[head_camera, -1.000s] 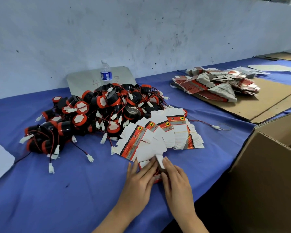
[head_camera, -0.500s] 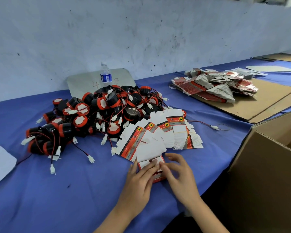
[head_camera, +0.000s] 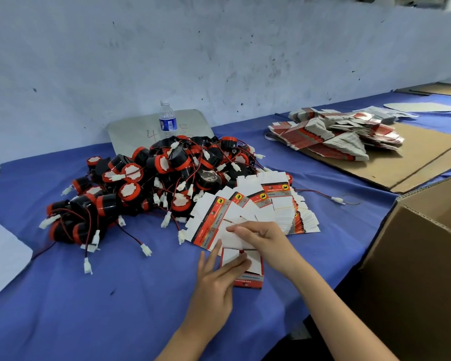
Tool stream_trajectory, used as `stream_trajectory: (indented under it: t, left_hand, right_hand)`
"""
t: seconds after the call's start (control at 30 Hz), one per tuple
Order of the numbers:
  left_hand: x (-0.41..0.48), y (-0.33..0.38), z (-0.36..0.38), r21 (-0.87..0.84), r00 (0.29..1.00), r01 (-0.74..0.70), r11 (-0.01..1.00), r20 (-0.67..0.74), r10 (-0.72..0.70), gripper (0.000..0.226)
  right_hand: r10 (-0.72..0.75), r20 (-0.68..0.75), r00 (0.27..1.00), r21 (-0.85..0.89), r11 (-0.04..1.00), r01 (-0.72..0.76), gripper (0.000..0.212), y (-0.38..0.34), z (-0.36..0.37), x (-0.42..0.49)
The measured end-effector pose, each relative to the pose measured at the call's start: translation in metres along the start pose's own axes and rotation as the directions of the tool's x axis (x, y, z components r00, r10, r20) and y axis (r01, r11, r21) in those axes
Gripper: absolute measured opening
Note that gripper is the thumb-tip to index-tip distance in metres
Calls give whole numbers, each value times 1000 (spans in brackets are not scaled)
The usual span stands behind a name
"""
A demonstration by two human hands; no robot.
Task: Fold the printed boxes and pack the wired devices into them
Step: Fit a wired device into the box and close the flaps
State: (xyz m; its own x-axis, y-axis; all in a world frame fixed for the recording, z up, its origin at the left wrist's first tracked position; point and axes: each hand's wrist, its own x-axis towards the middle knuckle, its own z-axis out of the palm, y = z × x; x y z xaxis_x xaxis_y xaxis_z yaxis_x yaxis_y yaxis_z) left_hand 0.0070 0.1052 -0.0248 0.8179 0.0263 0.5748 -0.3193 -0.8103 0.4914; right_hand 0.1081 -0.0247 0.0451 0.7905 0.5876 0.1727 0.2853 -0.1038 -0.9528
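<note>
A worker's left hand [head_camera: 214, 280] lies w/ fingers straight across a part-folded printed box [head_camera: 246, 268] at the near centre of the blue-covered surface [head_camera: 115, 308], apparently pinning it so it stays put. The right hand [head_camera: 261, 237] reaches just beyond it to the fanned stack of flat box blanks [head_camera: 266, 207], thumb and forefinger pinching the edge of a white blank, prob. to peel one sheet off the fan; the other fingers look loosely bent.

The blanks are spread like cards just right of the pile of wired devices [head_camera: 151, 183], black-and-red units w/ red-black leads and white connectors heaped left of centre, so both supplies sit w/in easy reach. One stray lead w/ connector [head_camera: 336, 199] trails out to the right of the fan.

A bigger reserve of flat boxes [head_camera: 333, 138] rests on a cardboard sheet [head_camera: 412, 157] at far right, well apart from the work spot. An open carton [head_camera: 414, 256] stands at near right, likely to take finished packs; its inside isn't visible. A water bottle [head_camera: 168, 119] stands by the wall behind the devices.

Judged from the layout, packing is at an early stage: most devices are loose, no closed box in view.
</note>
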Motion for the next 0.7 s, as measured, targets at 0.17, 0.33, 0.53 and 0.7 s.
stream_trajectory:
  t: [0.17, 0.33, 0.53, 0.7]
  left_hand:
    - [-1, 0, -2, 57, 997, -13, 998, -70, 17, 43]
    - [-2, 2, -4, 8, 997, -9, 1000, -80, 9, 37]
    - [1, 5, -11, -177, 962, 155, 972, -195, -189, 35]
    - [1, 2, -12, -271, 914, 253, 929, -248, -322, 39]
  right_hand:
    - [-17, -61, 998, -23, 1000, 16, 17, 6, 8, -7]
    - [-51, -228, 972, -127, 992, 22, 17, 18, 23, -13]
    - [-238, -170, 956, -294, 938, 182, 23, 38, 34, -33]
    - [-357, -126, 926, -423, 864, 275, 25, 48, 34, -36]
